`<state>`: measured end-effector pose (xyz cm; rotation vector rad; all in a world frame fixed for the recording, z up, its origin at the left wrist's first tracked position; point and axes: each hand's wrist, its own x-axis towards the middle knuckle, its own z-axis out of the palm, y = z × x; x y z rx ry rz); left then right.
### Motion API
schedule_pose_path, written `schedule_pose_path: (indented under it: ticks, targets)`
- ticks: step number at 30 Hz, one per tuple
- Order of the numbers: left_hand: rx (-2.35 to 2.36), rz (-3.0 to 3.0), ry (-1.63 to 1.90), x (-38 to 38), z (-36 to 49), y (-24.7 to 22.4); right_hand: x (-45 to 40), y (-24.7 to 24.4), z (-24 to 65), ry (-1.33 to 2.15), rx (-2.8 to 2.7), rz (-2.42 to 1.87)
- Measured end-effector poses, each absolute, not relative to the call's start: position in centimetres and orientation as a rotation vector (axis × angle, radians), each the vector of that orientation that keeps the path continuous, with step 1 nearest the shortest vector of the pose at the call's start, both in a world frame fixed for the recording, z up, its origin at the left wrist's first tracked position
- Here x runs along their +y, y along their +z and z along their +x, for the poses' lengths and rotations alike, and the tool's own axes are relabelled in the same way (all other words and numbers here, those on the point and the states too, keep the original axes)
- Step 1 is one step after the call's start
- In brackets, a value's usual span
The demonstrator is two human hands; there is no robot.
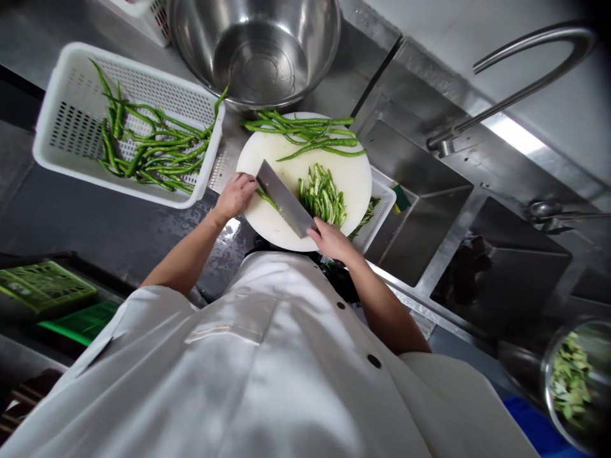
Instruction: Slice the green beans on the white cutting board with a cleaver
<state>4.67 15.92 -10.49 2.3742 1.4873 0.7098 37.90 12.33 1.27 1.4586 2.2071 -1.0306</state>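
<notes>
My right hand (329, 238) grips the handle of a cleaver (286, 200), its broad blade slanting across the round white cutting board (258, 152). At the board's left edge, my left hand (237, 194) is closed on one long green chili pepper (268, 199), which runs out from the fingers to the blade. Right of the blade lies a pile of sliced green peppers (323, 196). Several whole green peppers (310, 133) rest along the far side of the board, some tips sticking out past its rim.
A white plastic basket (57, 149) with long green peppers stands at the left. Beyond the board is a large steel bowl (258, 63). Another white basket (379, 219) sits partly under the board, beside the steel sink (405, 165) with its curved faucet (515, 105).
</notes>
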Motion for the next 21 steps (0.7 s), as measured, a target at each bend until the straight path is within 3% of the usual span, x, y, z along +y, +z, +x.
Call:
schedule_pose_path:
  ticks: [9,21]
  targets:
    - [1.346,2.396,0.661,14.7,8.2,-11.3,9.1,7.6,40.4,-0.741,2.069,1.454]
    - [1.373,2.365,0.750,14.9,7.9,-12.0,12.6,4.6,36.8,-0.870,2.156,1.397]
